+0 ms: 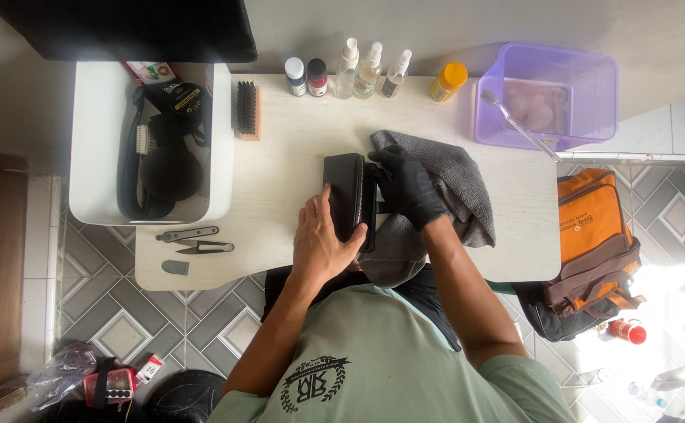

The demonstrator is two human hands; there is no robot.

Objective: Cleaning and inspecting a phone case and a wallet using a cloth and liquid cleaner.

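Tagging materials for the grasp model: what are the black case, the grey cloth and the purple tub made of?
Black case: looks like leather or faux leather, smooth with a dull sheen.
Grey cloth: soft napped fabric, probably microfibre; it folds limply.
Purple tub: translucent plastic; contents show through.
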